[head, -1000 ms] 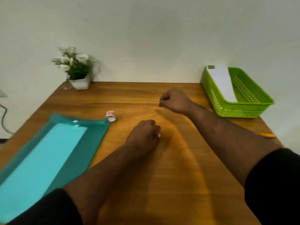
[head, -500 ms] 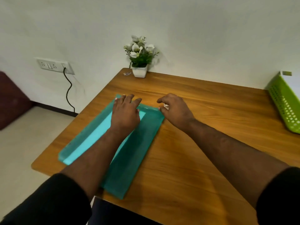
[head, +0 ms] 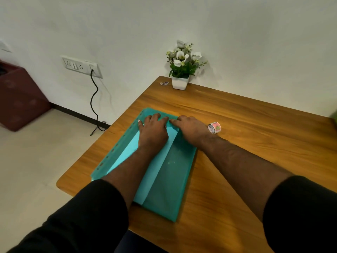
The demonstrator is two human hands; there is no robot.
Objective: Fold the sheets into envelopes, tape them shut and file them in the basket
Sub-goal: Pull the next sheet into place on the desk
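Observation:
A teal plastic folder (head: 167,179) lies on the wooden table (head: 255,139) near its left edge. A light cyan sheet (head: 127,152) shows inside it. My left hand (head: 153,132) presses flat on the folder's far end, fingers straight. My right hand (head: 191,130) rests on the folder's far right corner, its fingers stretched left and almost meeting the left hand; its thumb is hidden. A small patterned tape roll (head: 214,127) stands on the table just right of my right wrist. Only a green sliver of the basket (head: 334,115) shows at the right edge.
A white pot with artificial flowers (head: 180,77) stands at the table's far corner, with a small scrap (head: 164,83) beside it. Left of the table are floor, a wall socket with a black cable (head: 94,99) and a dark red box (head: 20,99).
My view swung left, so the basket slid almost out of frame. Both hands moved from the bare table onto the folder's far end. The tape roll now stands uncovered beside my right wrist.

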